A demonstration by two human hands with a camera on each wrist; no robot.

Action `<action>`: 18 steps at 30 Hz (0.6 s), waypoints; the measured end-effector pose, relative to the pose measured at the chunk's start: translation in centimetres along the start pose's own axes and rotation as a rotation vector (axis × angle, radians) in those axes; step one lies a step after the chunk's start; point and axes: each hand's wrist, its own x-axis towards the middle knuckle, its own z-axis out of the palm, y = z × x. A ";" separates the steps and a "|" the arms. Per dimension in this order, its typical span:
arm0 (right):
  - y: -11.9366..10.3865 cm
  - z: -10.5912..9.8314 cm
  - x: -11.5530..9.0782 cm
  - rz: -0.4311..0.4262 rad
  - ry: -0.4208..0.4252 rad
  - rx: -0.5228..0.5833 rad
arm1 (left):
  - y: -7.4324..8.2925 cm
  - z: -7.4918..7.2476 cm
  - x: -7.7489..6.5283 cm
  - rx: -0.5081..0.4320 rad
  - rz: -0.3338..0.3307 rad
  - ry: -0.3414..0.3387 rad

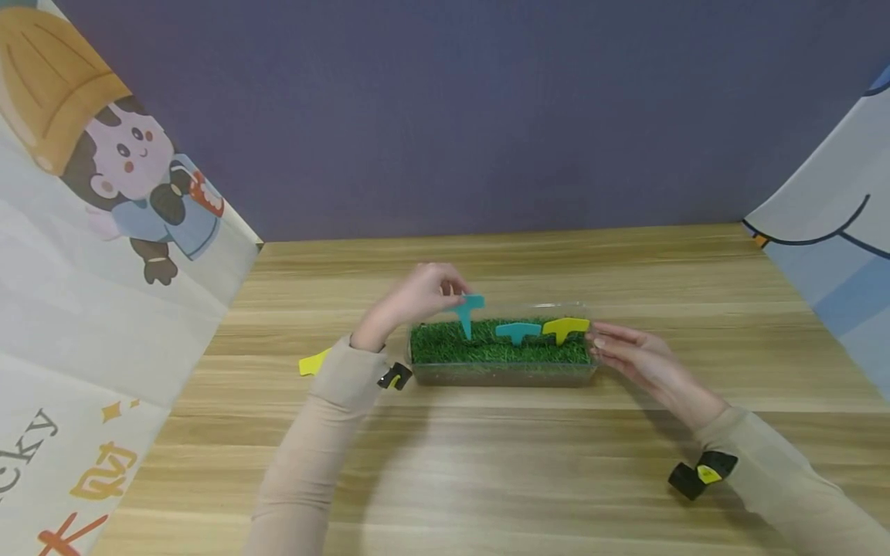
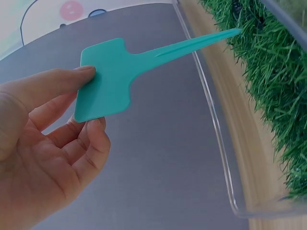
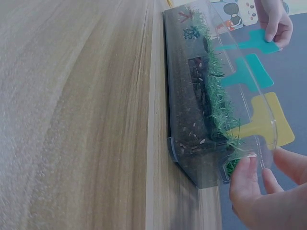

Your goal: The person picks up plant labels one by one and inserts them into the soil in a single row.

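Observation:
My left hand [image 1: 426,295] pinches a teal T-shaped plant label [image 2: 106,79] by its wide head. The label's pointed stem slants down, its tip right at the green artificial grass [image 1: 455,353] near the left end of a clear plastic box [image 1: 504,378]. Farther right in the grass stand another teal plant label [image 1: 518,331] and a yellow plant label [image 1: 565,327]. At the box's right end my right hand [image 1: 647,361] grips the clear wall between thumb and fingers. Through the box side, dark soil-like filling [image 3: 192,115] shows in the right wrist view.
Another yellow piece [image 1: 313,363] lies on the wooden table [image 1: 528,471], partly covered by my left sleeve. A dark blue-grey panel [image 1: 473,116] rises behind the table. Cartoon-printed sheets [image 1: 42,309] flank both sides. Black wrist cameras [image 1: 695,479] hang from the sleeves.

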 end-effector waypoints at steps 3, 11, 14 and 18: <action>0.0 0.0 0.0 0.003 0.001 -0.002 | 0.0 0.3 0.1 0.006 0.010 -0.013; 0.0 -0.1 0.0 0.001 -0.001 -0.012 | 0.1 0.8 0.3 0.030 0.037 -0.028; 0.0 -0.1 0.0 0.002 -0.003 -0.011 | 0.2 1.0 0.3 0.030 0.045 -0.034; 0.0 -0.2 0.0 -0.001 -0.012 -0.011 | 0.1 1.2 0.3 0.045 0.049 -0.039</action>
